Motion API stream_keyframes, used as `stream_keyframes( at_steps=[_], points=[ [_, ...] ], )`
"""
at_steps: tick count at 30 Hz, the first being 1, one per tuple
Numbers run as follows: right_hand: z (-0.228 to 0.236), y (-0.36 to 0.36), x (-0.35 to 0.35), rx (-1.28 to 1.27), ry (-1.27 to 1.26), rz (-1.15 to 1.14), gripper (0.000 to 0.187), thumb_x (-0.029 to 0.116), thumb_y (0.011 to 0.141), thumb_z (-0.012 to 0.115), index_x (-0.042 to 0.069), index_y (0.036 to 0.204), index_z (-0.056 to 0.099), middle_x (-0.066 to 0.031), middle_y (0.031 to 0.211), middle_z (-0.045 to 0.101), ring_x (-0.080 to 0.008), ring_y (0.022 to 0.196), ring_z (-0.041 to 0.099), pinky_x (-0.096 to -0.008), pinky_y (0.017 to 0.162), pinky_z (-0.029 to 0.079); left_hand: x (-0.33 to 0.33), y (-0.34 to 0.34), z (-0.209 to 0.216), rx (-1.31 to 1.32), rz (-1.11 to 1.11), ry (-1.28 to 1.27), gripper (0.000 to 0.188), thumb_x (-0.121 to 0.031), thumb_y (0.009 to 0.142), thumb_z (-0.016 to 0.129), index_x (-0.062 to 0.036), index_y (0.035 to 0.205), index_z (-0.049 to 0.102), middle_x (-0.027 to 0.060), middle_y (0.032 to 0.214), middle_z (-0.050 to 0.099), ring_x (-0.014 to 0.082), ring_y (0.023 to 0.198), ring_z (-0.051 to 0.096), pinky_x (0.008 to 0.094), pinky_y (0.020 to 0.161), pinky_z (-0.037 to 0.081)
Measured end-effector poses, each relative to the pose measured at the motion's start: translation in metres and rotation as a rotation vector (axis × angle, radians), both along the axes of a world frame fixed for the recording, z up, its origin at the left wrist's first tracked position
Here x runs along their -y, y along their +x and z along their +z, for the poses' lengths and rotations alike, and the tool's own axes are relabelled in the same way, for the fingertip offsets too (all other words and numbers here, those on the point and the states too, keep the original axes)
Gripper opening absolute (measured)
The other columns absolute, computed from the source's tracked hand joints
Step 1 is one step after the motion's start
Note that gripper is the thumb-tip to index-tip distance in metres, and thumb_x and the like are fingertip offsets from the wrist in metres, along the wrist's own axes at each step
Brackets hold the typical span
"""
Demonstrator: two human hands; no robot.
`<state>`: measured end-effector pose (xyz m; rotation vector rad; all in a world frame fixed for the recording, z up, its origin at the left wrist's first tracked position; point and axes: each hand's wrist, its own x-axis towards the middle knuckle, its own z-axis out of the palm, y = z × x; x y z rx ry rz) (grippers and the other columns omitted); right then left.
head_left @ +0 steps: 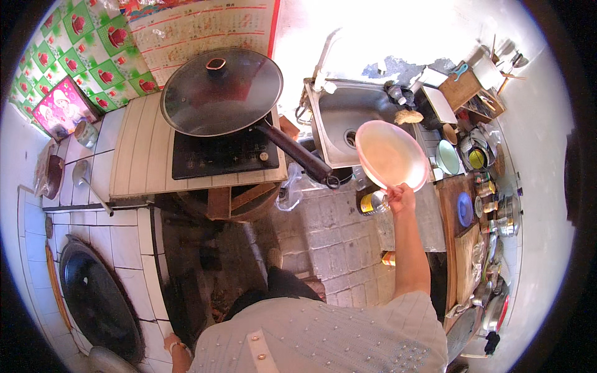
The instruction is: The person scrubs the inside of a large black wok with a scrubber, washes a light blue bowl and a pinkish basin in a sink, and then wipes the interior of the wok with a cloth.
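My right hand (402,199) is closed on the near rim of a pale pink basin (393,155). The basin is tilted, its inside facing up, and hangs beside the right front edge of the steel sink (326,124). Low on the left, my left hand (176,345) is at the edge of the white tiled stove counter (134,239); its fingers are too small and partly hidden to read. Ahead and to the left, a lidded wok (221,93) stands on a black induction cooker (224,158), its long handle pointing towards the sink.
A large built-in wok (99,298) sits in the tiled counter at left, with a ladle (87,180) farther back. A tap (321,81) rises over the sink. On the right are a light green bowl (446,156), a blue bowl (464,208) and several jars (488,206).
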<state>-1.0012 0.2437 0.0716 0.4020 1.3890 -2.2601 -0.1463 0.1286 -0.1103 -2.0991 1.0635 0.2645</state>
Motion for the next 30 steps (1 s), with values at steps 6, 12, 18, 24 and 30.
stream_keyframes(
  at_steps=[6, 12, 18, 24, 30],
  points=[
    [-0.005, -0.033, 0.019, 0.048, 0.175, -0.056, 0.014, 0.003, 0.072, 0.047, -0.007, 0.081, 0.041, -0.0217, 0.083, 0.052, -0.0305, 0.064, 0.058, -0.0302, 0.051, 0.056, 0.004, -0.019, 0.023, -0.019, -0.108, 0.163, 0.03, -0.028, 0.091, 0.038, -0.0155, 0.094, 0.064, 0.0091, 0.102, 0.061, 0.0263, 0.093, 0.06, 0.0398, 0.077, 0.048],
    [0.003, -0.046, 0.034, 0.055, 0.24, -0.125, 0.025, 0.003, 0.07, 0.048, -0.01, 0.088, 0.037, -0.0255, 0.084, 0.052, -0.0315, 0.065, 0.059, -0.03, 0.048, 0.057, 0.02, -0.058, 0.056, 0.039, -0.11, 0.423, 0.031, -0.03, 0.085, 0.046, -0.0167, 0.109, 0.061, 0.0124, 0.107, 0.06, 0.0278, 0.107, 0.053, 0.041, 0.077, 0.047],
    [-0.007, -0.083, 0.024, 0.073, 0.277, -0.105, 0.035, 0.002, 0.071, 0.043, -0.009, 0.103, 0.036, -0.024, 0.083, 0.052, -0.0335, 0.058, 0.059, -0.0357, 0.042, 0.054, 0.011, -0.044, 0.046, 0.051, -0.147, 0.321, 0.031, -0.034, 0.084, 0.047, -0.0168, 0.103, 0.064, 0.0116, 0.105, 0.061, 0.0281, 0.103, 0.056, 0.0399, 0.078, 0.047],
    [0.007, -0.103, 0.036, -0.108, 0.489, -0.011, 0.037, 0.0, 0.07, 0.042, -0.009, 0.106, 0.038, -0.0236, 0.083, 0.054, -0.0321, 0.053, 0.06, -0.0346, 0.038, 0.052, 0.0, -0.023, 0.024, 0.08, -0.185, 0.244, 0.032, -0.038, 0.083, 0.046, -0.0171, 0.096, 0.067, 0.0102, 0.101, 0.063, 0.0281, 0.097, 0.059, 0.0383, 0.078, 0.047],
    [0.03, -0.103, 0.073, -0.331, 0.716, 0.081, 0.04, 0.0, 0.068, 0.042, -0.007, 0.107, 0.045, -0.0208, 0.078, 0.058, -0.0328, 0.052, 0.061, -0.0345, 0.035, 0.05, 0.004, -0.012, 0.031, -0.034, -0.116, 0.249, 0.031, -0.039, 0.08, 0.05, -0.0194, 0.095, 0.067, 0.0109, 0.101, 0.063, 0.0286, 0.096, 0.059, 0.0389, 0.081, 0.045]
  ],
)
